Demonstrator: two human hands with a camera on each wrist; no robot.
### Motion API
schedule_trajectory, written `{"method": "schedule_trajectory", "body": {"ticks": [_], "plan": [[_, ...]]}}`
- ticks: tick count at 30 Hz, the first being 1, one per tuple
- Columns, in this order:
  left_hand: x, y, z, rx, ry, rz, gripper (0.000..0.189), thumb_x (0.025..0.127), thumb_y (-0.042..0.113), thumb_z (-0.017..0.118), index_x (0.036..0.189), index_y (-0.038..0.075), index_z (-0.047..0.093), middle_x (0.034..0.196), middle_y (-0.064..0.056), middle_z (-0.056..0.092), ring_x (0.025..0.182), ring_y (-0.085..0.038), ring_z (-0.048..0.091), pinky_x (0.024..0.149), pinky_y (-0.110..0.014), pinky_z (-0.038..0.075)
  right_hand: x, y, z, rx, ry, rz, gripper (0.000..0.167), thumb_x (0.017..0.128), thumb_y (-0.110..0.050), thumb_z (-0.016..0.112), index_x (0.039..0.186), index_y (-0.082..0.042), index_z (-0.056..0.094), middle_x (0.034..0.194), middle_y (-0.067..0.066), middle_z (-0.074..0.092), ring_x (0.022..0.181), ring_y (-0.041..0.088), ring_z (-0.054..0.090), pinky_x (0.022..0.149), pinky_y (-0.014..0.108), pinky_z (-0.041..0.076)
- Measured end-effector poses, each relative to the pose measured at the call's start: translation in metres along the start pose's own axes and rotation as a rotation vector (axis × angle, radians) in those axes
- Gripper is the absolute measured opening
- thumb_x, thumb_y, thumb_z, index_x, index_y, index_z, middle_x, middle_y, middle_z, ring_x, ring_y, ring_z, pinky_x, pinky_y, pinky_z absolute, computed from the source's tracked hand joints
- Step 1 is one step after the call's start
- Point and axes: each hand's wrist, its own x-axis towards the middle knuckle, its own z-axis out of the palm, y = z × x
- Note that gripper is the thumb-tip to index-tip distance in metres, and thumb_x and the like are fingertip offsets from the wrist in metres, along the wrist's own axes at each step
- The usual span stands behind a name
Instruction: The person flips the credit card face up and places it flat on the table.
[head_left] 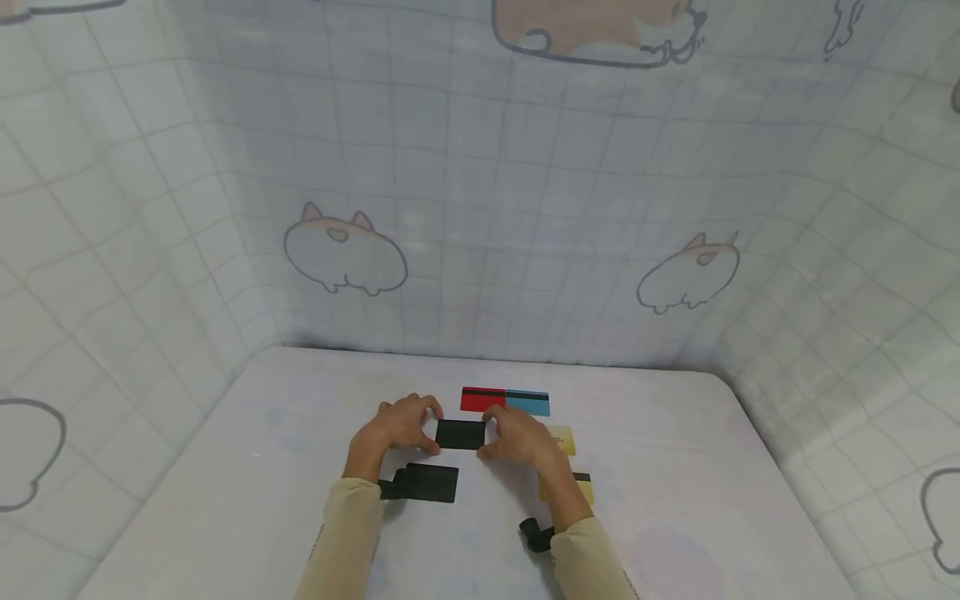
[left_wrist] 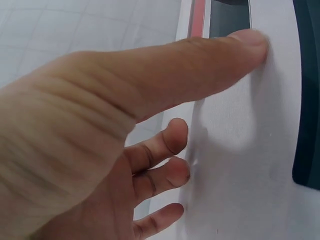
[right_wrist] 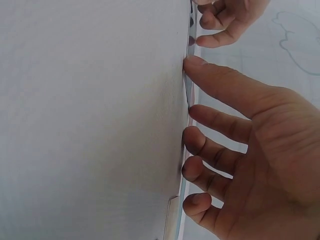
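A black card [head_left: 461, 434] lies between my two hands in the head view. My left hand [head_left: 405, 423] holds its left end, index finger at the far corner and thumb at the near one. The right hand [head_left: 519, 435] grips the opposite end the same way. In the left wrist view the thumb [left_wrist: 200, 65] stretches over part of the dark card [left_wrist: 227, 22]. The right wrist view shows this card edge-on between thumb and index finger, with the other fingers [right_wrist: 195, 170] curved beside the white tabletop.
Beyond the hands lie a red card [head_left: 482, 400] and a blue card [head_left: 528, 403] side by side. Two yellow cards [head_left: 562, 438] are partly hidden by the right arm. Another black card [head_left: 431, 483] lies by the left wrist. Patterned cloth walls [head_left: 525, 275] surround the tabletop [head_left: 675, 467].
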Motion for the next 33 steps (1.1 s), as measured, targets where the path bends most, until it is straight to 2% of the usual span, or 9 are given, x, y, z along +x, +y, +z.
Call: {"method": "schedule_trajectory", "body": {"ticks": [6, 15, 24, 33], "plan": [[-0.004, 0.007, -0.001, -0.007, 0.007, -0.001, 0.053, 0.071, 0.03, 0.092, 0.116, 0.021, 0.065, 0.093, 0.0, 0.055, 0.088, -0.018, 0.052, 0.092, -0.053, 0.036, -0.001, 0.001, -0.003, -0.006, -0.007, 0.001, 0.054, 0.08, -0.039, 0.084, 0.126, -0.02, 0.063, 0.101, -0.005, 0.062, 0.094, 0.016, 0.058, 0.082, 0.042, 0.052], [-0.011, 0.011, 0.003, -0.001, 0.007, 0.015, 0.05, 0.072, 0.028, 0.092, 0.112, 0.019, 0.064, 0.092, 0.0, 0.054, 0.087, -0.017, 0.051, 0.091, -0.054, 0.035, -0.007, 0.002, -0.002, 0.001, -0.021, -0.014, 0.051, 0.081, -0.036, 0.085, 0.123, -0.02, 0.062, 0.095, -0.005, 0.059, 0.09, 0.014, 0.056, 0.079, 0.038, 0.051], [-0.012, 0.011, 0.006, 0.003, -0.006, -0.011, 0.05, 0.071, 0.032, 0.092, 0.112, 0.024, 0.064, 0.093, 0.002, 0.055, 0.088, -0.016, 0.051, 0.093, -0.052, 0.034, -0.01, 0.002, -0.003, 0.019, -0.02, -0.037, 0.052, 0.08, -0.034, 0.086, 0.123, -0.019, 0.061, 0.091, -0.005, 0.058, 0.085, 0.014, 0.056, 0.074, 0.036, 0.049], [-0.011, 0.007, 0.007, -0.007, -0.001, 0.015, 0.051, 0.071, 0.031, 0.092, 0.113, 0.027, 0.063, 0.093, 0.003, 0.054, 0.088, -0.015, 0.051, 0.09, -0.051, 0.034, -0.01, 0.002, -0.003, 0.011, -0.016, -0.043, 0.051, 0.079, -0.035, 0.086, 0.121, -0.018, 0.062, 0.09, -0.006, 0.059, 0.084, 0.014, 0.056, 0.072, 0.034, 0.048]]}}
